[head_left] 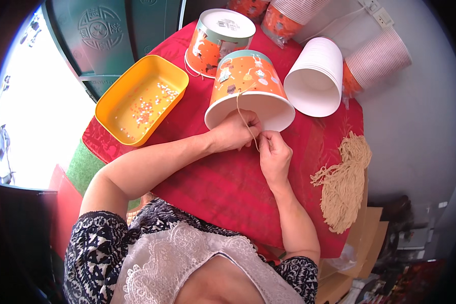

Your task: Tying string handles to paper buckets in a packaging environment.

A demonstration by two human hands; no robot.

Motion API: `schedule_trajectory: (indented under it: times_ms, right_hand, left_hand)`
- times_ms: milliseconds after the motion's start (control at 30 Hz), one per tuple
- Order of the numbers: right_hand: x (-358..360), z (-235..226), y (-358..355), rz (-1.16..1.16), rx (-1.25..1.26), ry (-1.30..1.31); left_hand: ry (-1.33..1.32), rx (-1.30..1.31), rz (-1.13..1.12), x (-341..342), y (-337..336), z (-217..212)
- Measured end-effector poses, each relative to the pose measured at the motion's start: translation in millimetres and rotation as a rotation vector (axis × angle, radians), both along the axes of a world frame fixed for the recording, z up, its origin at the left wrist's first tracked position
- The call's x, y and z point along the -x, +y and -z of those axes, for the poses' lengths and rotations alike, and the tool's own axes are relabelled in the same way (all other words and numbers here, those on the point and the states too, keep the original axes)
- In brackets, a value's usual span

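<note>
An orange printed paper bucket [249,81] lies on its side on the red tablecloth [223,187], its open mouth toward me. A beige string [243,114] runs from the bucket's side down to my hands. My left hand [234,133] rests at the bucket's rim, fingers pinched on the string. My right hand [274,152] is just beside it, thumb and finger closed on the string's lower end.
A yellow tray [131,83] with small beads sits at the left. A second orange bucket [215,38] stands upside down behind. Stacks of white buckets [316,76] lie at the right. A bundle of beige strings [345,185] hangs over the table's right edge.
</note>
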State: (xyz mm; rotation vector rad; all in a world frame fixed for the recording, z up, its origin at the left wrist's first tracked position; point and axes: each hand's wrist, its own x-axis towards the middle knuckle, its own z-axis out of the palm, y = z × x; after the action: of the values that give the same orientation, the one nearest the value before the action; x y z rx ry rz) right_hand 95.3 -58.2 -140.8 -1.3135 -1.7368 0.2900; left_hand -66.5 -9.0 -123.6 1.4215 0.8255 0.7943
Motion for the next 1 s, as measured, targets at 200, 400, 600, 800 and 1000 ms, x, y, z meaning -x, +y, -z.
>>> schedule_trajectory:
  times_ms: [200, 400, 600, 800, 1000]
  right_hand:
    - [1, -1, -1, 0.025, 0.091, 0.031]
    - [2, -1, 0, 0.027, 0.075, 0.029]
    - [3, 0, 0, 0.024, 0.087, 0.042]
    - [5, 0, 1, 0.030, 0.016, 0.029]
    - [5, 1, 2, 0.034, 0.035, 0.026]
  left_hand:
    - [0.033, -0.097, -0.055, 0, 2, 7]
    - [0.301, -0.401, -0.107, 5, -3, -2]
    - [0.315, -0.611, -0.186, -2, -5, 16]
    - [0.359, -0.606, -0.157, -2, -6, 17]
    - [0.355, -0.587, -0.132, 0, -6, 15]
